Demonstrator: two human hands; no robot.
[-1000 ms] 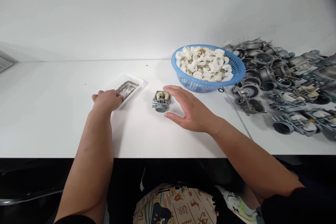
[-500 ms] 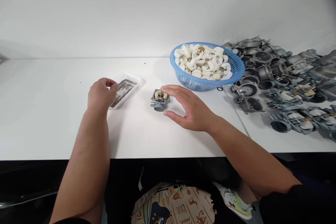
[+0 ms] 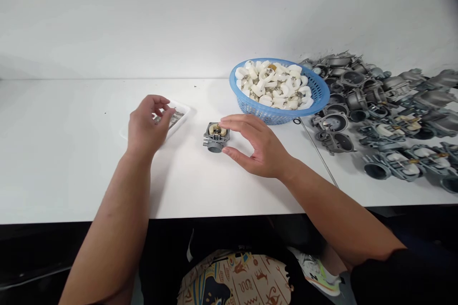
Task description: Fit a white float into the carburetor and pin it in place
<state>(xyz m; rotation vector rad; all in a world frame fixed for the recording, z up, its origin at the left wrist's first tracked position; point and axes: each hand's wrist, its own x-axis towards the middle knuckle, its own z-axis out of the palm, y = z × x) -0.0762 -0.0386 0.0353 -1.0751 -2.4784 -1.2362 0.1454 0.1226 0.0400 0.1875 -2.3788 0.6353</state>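
A small grey metal carburetor body with a cream float in its top stands on the white table. At its right side is my right hand, thumb and fingers apart, fingertips at or very near its edge, nothing gripped. My left hand hovers over a white tray that contains thin metal pins. Its thumb and index finger are brought close together; whatever may be between them is too small to make out. The hand covers much of the tray.
A blue basket full of white floats stands behind my right hand. Many grey carburetor bodies are heaped and lined up on the right. A black ring and a thin rod lie by the basket.
My left hand has moved up and to the right over the tray, its fingers lifted from the pins. The right hand has stayed beside the carburetor body.
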